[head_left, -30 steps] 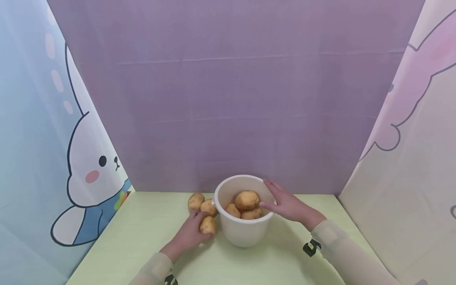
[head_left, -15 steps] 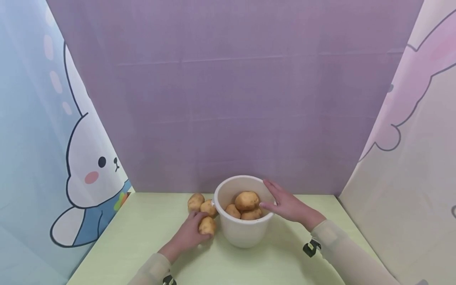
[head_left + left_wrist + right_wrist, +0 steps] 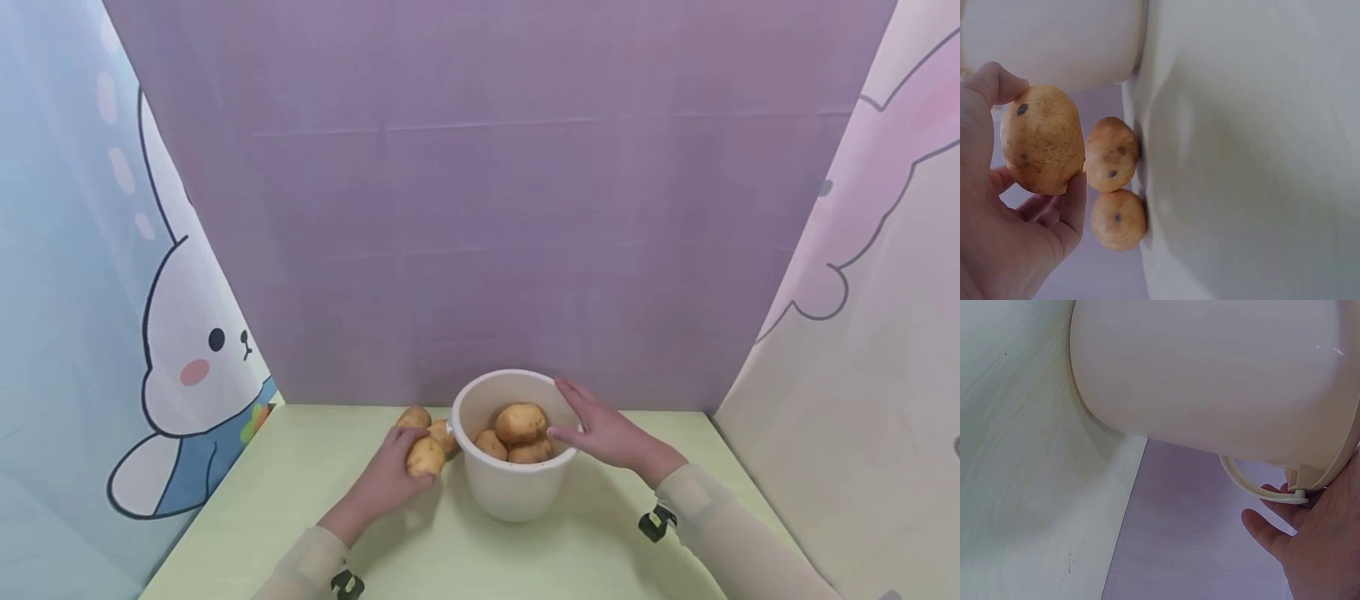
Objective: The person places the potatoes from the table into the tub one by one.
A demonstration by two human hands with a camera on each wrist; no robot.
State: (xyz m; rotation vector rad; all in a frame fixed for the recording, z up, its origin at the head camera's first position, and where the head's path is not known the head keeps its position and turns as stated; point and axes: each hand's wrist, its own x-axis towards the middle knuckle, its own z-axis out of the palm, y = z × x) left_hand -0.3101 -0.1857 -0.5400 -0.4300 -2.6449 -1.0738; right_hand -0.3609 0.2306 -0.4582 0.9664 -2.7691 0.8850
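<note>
My left hand (image 3: 382,473) pinches a potato (image 3: 1044,140) between thumb and fingertips, left of the white bucket (image 3: 512,492). The left wrist view shows this potato raised off the table. Just beyond it lie two more potatoes, one (image 3: 1111,154) nearer the bucket and the other (image 3: 1119,219) beside it. My right hand (image 3: 611,433) rests at the bucket's right rim, its fingers fairly straight and its thumb reaching over the opening. Several potatoes (image 3: 521,423) are inside the bucket. In the right wrist view, the bucket's handle (image 3: 1247,486) hangs close to my right fingers.
The bucket stands upright on a pale green table (image 3: 600,542). A purple cloth wall (image 3: 510,208) rises behind the table. Printed cartoon curtains flank it, a blue one (image 3: 60,333) on the left and a pale one (image 3: 862,417) on the right.
My left hand has lifted the potato and moved slightly up and left in the head view, overlapping the two potatoes behind. The right hand and the bucket have stayed in place.
</note>
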